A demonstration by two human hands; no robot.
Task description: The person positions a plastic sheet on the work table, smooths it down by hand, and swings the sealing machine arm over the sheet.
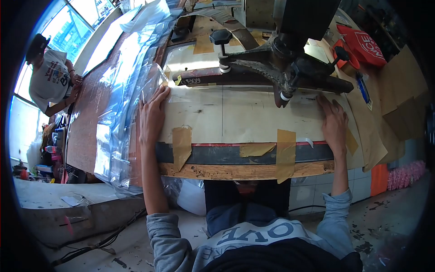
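My left hand (pixel 153 112) lies at the left end of the pale work board (pixel 195 113), fingers stretched forward and touching the edge of the clear plastic film (pixel 153 84). On the board's right side rests my right hand (pixel 333 121), its fingers apart and nothing visible in them. Between and beyond both hands, a long dark metal bar (pixel 253 80) spans the board, carried by a cast machine arm (pixel 258 59) with a black knob (pixel 220 37). Whether the bar touches the board is hard to see. A thin dark line runs down the board's middle.
Strips of brown tape (pixel 286 154) cross the front wooden edge (pixel 217 171). Layers of clear plastic (pixel 115 131) cover the left table. A co-worker (pixel 52 77) stands far left. At right are a red bag (pixel 362 45), a blue cutter (pixel 363 88) and brown paper (pixel 405 90).
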